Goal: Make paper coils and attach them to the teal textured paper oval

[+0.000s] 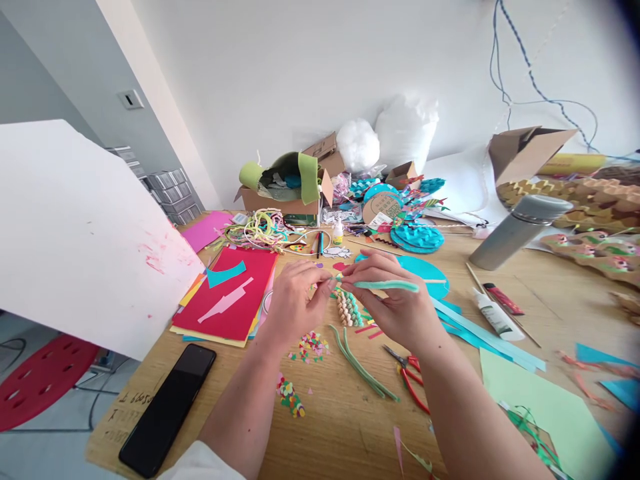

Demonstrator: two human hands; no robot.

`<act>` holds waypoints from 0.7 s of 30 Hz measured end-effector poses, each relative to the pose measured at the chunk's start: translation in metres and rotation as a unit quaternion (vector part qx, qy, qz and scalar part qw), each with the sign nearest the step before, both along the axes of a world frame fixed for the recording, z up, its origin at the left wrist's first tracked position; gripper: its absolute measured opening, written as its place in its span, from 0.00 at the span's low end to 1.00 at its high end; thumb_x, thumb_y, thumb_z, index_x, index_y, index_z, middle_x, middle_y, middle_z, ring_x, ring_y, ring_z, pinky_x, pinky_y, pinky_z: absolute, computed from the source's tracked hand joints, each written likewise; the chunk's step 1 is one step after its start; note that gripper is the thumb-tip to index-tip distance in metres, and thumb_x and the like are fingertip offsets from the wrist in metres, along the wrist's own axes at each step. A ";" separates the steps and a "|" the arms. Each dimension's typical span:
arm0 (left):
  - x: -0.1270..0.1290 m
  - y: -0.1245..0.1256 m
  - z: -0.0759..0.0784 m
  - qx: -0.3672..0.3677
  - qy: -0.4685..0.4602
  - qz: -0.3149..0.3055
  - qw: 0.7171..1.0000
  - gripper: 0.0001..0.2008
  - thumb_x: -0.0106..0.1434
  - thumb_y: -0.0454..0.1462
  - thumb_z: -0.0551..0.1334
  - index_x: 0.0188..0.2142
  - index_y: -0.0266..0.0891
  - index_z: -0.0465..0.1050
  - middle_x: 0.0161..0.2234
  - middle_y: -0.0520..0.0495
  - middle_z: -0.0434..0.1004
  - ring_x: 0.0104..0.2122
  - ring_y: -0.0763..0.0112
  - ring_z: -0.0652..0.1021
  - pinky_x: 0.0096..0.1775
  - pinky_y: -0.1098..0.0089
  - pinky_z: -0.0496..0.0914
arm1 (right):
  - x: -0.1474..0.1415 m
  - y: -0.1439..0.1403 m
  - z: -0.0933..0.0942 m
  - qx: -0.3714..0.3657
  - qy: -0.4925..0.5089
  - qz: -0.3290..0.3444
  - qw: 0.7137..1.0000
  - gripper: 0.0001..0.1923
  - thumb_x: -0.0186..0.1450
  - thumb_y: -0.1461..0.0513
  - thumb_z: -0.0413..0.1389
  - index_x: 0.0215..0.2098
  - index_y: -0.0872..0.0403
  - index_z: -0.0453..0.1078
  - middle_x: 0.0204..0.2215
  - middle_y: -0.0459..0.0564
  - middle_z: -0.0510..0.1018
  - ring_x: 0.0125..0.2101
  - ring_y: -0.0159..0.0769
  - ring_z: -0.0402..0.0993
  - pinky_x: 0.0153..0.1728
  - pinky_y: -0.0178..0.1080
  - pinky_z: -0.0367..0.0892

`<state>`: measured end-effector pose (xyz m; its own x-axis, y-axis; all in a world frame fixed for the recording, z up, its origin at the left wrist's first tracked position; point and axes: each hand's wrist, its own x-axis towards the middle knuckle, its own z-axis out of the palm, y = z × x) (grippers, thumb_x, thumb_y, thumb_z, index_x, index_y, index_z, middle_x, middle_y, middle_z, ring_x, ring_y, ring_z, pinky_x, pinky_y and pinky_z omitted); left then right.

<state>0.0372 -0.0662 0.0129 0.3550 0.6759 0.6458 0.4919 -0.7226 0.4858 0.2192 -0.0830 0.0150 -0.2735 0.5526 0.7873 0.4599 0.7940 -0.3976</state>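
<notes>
A mint-green pipe cleaner [387, 285] is pinched between my two hands over the middle of the table, its free end pointing right. My left hand [299, 293] has thumb and fingertips pressed together at its left part. Curled around it, my right hand [389, 300] grips farther right. A thin pale stick [436, 281] shows beyond the right hand; whether the hand holds it too, I cannot tell. Below the fingers lie peach and mint twisted coils [350, 309]. Nearer me are straight green pipe cleaners [364, 370] and red-handled pliers [411, 379].
Confetti [310, 347] lies scattered below my left hand. Red paper sheets [235, 300] and a black phone [169, 407] are at left. On the right are a glue bottle [497, 315], a grey flask [520, 230] and light green paper [545, 400]. Craft boxes [283, 203] stand behind.
</notes>
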 end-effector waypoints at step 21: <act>-0.003 0.010 -0.002 -0.396 -0.255 -0.071 0.879 0.16 0.54 0.45 0.66 0.18 0.37 0.73 0.17 0.50 0.70 0.20 0.74 0.69 0.27 0.71 0.65 | -0.002 -0.008 0.002 0.062 -0.178 0.002 0.982 0.12 0.68 0.69 0.47 0.44 0.53 0.70 0.36 0.55 0.76 0.41 0.44 0.72 0.40 0.47 0.67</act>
